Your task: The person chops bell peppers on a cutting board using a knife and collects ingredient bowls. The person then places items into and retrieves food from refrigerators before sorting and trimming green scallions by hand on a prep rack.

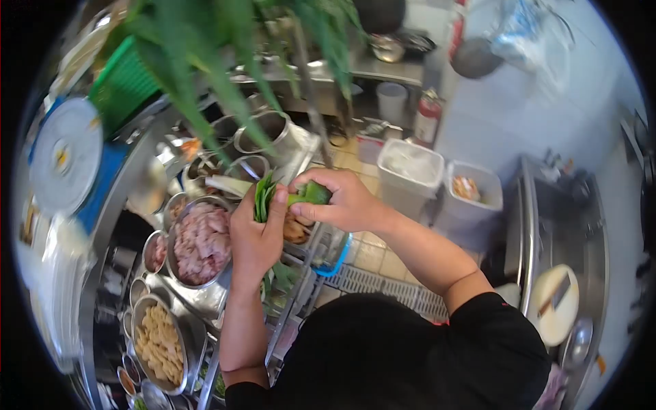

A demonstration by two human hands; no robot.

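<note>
My left hand (258, 229) is closed around a bunch of green leaves (264, 195), which stick up between thumb and fingers. Beside it, my right hand (345, 199) grips a green vegetable piece (314, 193) with fingers and thumb. Both hands are close together in front of my chest, thumbs nearly touching. A pale stalk (229, 185) extends leftward from behind my left hand. Below and left of that hand lies a metal bowl of raw pale-pink meat (201, 242).
Long green leaves (198, 55) hang at the top. A bowl of yellowish pieces (159, 343) stands lower left, metal pots (264, 131) behind. White bins (410, 164) and a fire extinguisher (428, 116) stand beyond; a sink (570, 225) holds a knife (555, 295) on a round board.
</note>
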